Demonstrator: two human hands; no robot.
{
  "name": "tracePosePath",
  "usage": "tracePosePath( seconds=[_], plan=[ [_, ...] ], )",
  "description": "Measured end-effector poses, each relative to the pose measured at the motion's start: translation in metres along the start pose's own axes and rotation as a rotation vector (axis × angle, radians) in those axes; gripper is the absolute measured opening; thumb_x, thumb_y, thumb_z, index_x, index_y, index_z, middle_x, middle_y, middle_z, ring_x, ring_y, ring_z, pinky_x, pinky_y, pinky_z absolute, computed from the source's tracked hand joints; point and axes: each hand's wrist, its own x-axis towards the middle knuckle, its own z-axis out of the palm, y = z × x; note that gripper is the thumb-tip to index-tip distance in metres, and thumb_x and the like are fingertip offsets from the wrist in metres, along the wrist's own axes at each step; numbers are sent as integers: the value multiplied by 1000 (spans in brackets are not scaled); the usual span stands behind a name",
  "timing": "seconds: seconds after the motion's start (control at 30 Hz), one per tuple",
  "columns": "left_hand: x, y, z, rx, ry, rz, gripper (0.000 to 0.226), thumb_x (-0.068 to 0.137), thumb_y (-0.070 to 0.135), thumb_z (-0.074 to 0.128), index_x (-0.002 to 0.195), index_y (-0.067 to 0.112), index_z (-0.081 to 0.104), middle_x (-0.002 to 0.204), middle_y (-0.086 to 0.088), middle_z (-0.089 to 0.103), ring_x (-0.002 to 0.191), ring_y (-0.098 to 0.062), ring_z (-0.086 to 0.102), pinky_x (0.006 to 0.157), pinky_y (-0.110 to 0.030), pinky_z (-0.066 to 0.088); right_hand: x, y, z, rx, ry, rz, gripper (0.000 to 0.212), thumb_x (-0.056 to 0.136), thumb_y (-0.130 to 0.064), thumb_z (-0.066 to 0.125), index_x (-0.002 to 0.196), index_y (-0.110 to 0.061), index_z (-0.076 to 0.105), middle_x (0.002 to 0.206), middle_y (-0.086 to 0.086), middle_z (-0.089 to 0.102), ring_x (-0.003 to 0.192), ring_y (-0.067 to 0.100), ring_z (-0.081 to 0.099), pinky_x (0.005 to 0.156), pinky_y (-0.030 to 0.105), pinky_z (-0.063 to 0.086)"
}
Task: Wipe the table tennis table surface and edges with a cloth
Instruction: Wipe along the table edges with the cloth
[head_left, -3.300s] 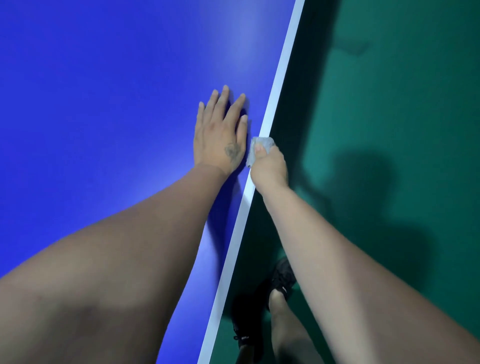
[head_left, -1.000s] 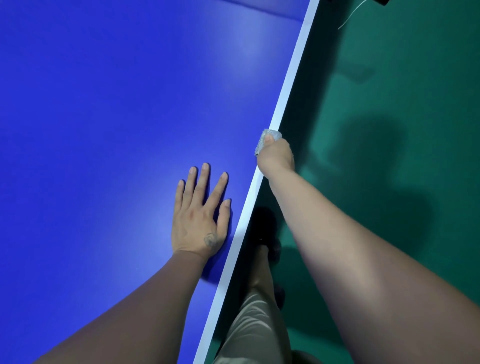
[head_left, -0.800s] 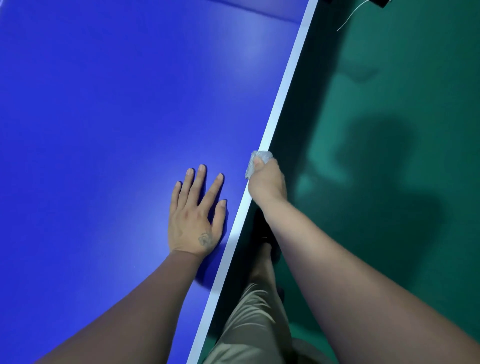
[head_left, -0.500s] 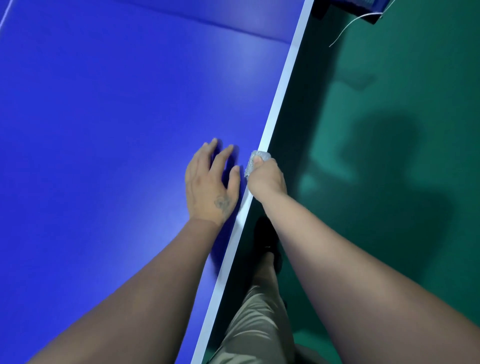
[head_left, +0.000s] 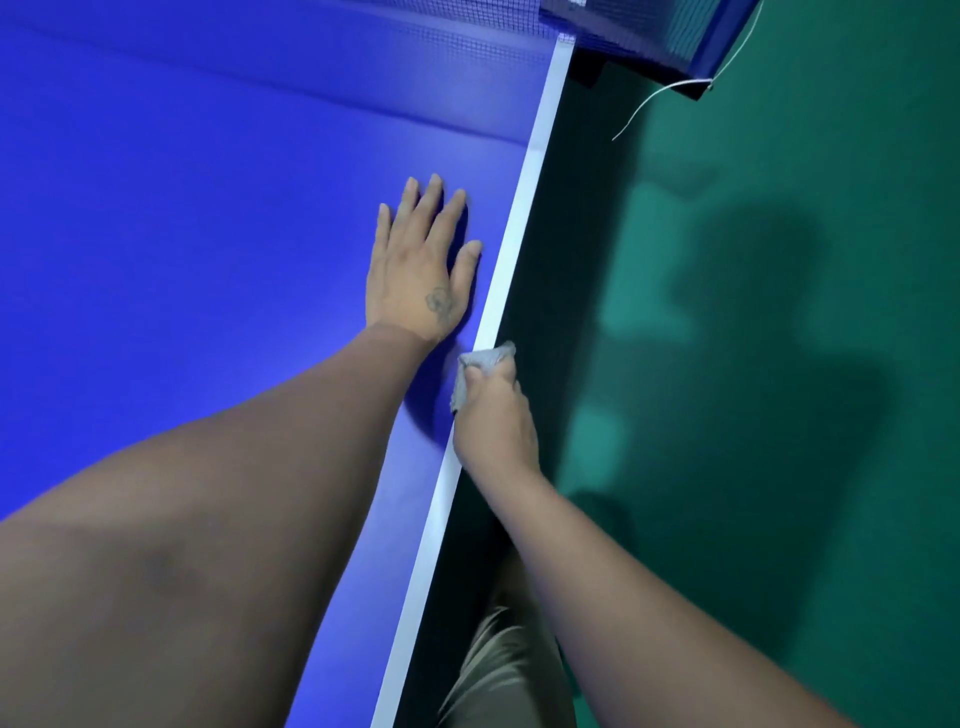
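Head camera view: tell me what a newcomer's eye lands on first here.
The bright blue table top fills the left of the view, bordered by its white edge line running diagonally toward the net at the top. The left hand lies flat, fingers spread, on the blue surface beside that line. Just below it, the right hand grips a grey cloth against the table's edge, above the green floor.

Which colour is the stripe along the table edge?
White stripe, bordering the blue table top; head view.

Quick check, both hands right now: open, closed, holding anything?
Left hand: open, flat on the blue table top.
Right hand: closed on the grey cloth at the white edge.
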Motion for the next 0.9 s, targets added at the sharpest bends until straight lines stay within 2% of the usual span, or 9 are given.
tracePosePath(
  seconds=[0.1, 0.23, 0.37, 0.43, 0.5, 0.6, 0.73, 0.9],
  plan=[
    [3, 4, 6, 69, -1, -5, 58, 115, 50, 28, 168, 26, 34, 178, -3, 23, 166, -26, 11, 135, -51, 6, -1, -2, -2, 29, 6, -1, 62, 115, -36, 32, 168, -14, 9, 168, 12, 36, 145, 32, 46, 109, 41, 41],
    [5, -1, 8, 40, 36, 0, 52, 117, 45, 31, 165, 27, 42, 176, -2, 29, 165, -25, 17, 134, -51, 11, 31, -25, -23, 8, -10, 14, 63, 113, -30, 36, 167, -10, 11, 165, 15, 39, 142, 36, 48, 103, 39, 41],
    [7, 2, 8, 33, 62, 7, 49, 117, 35, 32, 163, 26, 45, 175, -2, 31, 165, -25, 20, 133, -51, 14, 103, -61, -54, 61, 39, 66, 45, 114, -38, 35, 148, -9, 43, 137, 13, 64, 122, 35, 63, 85, 37, 44],
    [6, 2, 8, 33, 65, 9, 48, 117, 32, 32, 163, 25, 45, 175, -3, 31, 165, -25, 20, 134, -51, 14, 125, -73, -64, 93, 51, 92, 40, 114, -38, 36, 141, -11, 48, 130, 10, 67, 115, 33, 66, 81, 35, 44],
    [7, 3, 8, 36, 66, 3, 48, 117, 31, 33, 163, 25, 45, 175, -2, 31, 165, -25, 20, 134, -51, 14, 127, -76, -69, 92, 37, 74, 40, 114, -37, 35, 142, -11, 46, 131, 10, 67, 115, 33, 65, 80, 35, 43],
    [8, 4, 8, 52, 71, -11, 47, 117, 30, 33, 162, 25, 46, 175, -3, 32, 164, -25, 21, 133, -51, 15, 106, -69, -66, 35, 2, 49, 46, 115, -34, 33, 154, -9, 34, 142, 15, 60, 126, 35, 60, 84, 35, 40],
    [10, 5, 8, 86, 68, -19, 48, 115, 25, 35, 161, 23, 47, 174, -4, 33, 164, -26, 22, 133, -52, 16, 81, -52, -47, 25, 3, 24, 62, 115, -33, 31, 169, -11, 8, 165, 15, 40, 143, 35, 49, 106, 40, 42],
    [10, 4, 7, 113, 34, -20, 53, 110, 22, 34, 163, 23, 44, 176, -4, 29, 165, -26, 19, 133, -53, 16, 89, -53, -43, 43, 27, 34, 61, 115, -33, 30, 169, -15, 7, 168, 12, 36, 145, 33, 47, 108, 40, 41]
  ],
)
